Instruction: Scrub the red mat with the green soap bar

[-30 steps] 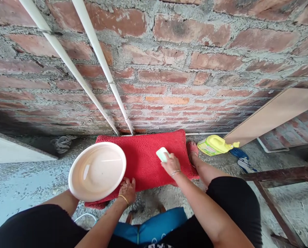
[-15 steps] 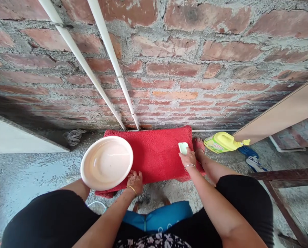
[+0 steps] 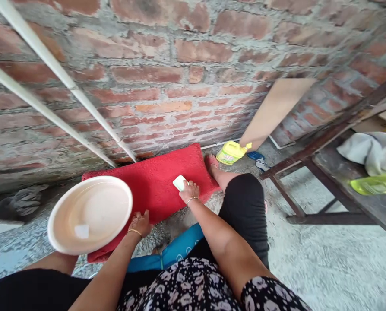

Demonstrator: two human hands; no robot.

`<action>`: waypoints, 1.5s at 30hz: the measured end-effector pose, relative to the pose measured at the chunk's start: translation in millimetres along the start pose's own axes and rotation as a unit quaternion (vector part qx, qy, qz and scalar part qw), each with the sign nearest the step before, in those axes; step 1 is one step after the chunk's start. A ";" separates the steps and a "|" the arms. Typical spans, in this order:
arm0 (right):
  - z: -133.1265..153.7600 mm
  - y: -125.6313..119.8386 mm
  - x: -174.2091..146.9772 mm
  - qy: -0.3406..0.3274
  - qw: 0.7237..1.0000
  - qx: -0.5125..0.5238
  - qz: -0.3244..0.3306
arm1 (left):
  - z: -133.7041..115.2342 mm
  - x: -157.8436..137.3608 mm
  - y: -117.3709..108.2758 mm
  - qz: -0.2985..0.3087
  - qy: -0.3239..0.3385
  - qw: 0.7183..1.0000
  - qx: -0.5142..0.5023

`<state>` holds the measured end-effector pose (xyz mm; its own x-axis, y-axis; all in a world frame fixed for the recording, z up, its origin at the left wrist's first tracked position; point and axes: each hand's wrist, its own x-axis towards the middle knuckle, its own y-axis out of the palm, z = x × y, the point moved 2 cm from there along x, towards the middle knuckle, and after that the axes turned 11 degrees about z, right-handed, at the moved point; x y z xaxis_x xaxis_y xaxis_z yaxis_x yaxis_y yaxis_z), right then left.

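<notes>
At the upper left of the frame, a white pipe [image 3: 73, 88] slants down the brick wall [image 3: 147, 73]. Below it, left of the middle, is your big pale basin [image 3: 123, 194]. It sits over the left end of the red cloth [image 3: 160, 172] and looks like it has water in it, with a bright patch near the bottom.

Next comes your left hand [image 3: 141, 223], low and left of the middle. It is at the near edge of the red cloth, just beside the basin. I cannot tell if its grip is open or pinching the cloth, or if it touches the rim.

Near the middle of the frame is the pale green block [image 3: 179, 182], over the right part of the cloth. Your right hand [image 3: 190, 191] has its grip closed on the near end. The block pokes out to the upper left of those fingers. Its long way runs from upper left to lower right, about in line with your right arm. Your left hand is farther off, down and to the left of the block.

Just past the cloth's right end is your foot [image 3: 211, 161], then a yellow jug [image 3: 229, 153]. At the far right, a dark wooden worktop [image 3: 333, 172] holds a grey cloth [image 3: 371, 149] and a green bottle [image 3: 376, 185].
</notes>
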<state>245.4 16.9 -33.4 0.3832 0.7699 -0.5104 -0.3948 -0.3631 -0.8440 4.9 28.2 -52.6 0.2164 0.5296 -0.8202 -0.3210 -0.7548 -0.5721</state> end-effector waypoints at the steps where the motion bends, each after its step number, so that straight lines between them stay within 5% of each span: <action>1: -6.9 -8.1 3.1 0.037 0.999 0.021 -0.004 | -0.4 0.2 -0.8 0.005 -0.002 1.000 0.001; 4: 6.0 -17.2 3.7 0.022 0.998 0.048 -0.014 | -0.2 0.1 -1.7 0.014 -0.013 1.000 -0.005; 8: 62.9 5.2 -11.5 -0.187 0.982 -0.007 -0.006 | 5.8 4.8 6.1 -0.011 -0.025 0.999 -0.027; 11: 75.3 20.6 -17.5 -0.255 0.966 -0.032 0.020 | 10.9 9.6 16.6 -0.021 -0.026 0.999 -0.041; 14: 49.5 14.7 -7.2 -0.195 0.980 -0.014 0.020 | 12.4 11.6 23.6 -0.009 -0.022 0.998 -0.059; 18: 2.2 -9.4 14.7 -0.005 0.996 0.089 -0.002 | 9.8 11.4 21.7 -0.011 -0.024 0.997 -0.073; 20: -6.1 -15.1 19.5 0.041 0.991 0.130 -0.002 | 8.1 11.2 19.2 -0.025 -0.017 0.997 -0.078; 28: 48.0 6.3 -1.9 -0.158 0.986 0.053 0.027 | 17.5 3.7 25.7 -0.007 -0.018 0.996 -0.090; 32: 57.3 7.9 -5.3 -0.197 0.979 0.036 0.026 | 23.5 0.0 28.2 -0.010 -0.020 0.996 -0.088; 37: 39.3 -2.1 -2.9 -0.182 0.982 0.036 0.026 | 9.0 -6.8 27.0 -0.032 -0.019 0.996 -0.079; 43: -0.5 -21.1 17.2 -0.007 0.997 0.072 -0.025 | -10.9 -14.1 5.4 -0.104 -0.057 0.990 -0.071; 45: 4.7 -22.9 24.2 -0.007 0.998 0.052 -0.038 | -12.2 -12.8 1.7 -0.103 -0.079 0.989 -0.070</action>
<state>259.7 46.3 -25.7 0.4041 0.8010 -0.4418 -0.4494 -0.2469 -0.8585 12.8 15.4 -43.2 0.1135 0.7236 -0.6808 -0.1520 -0.6646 -0.7316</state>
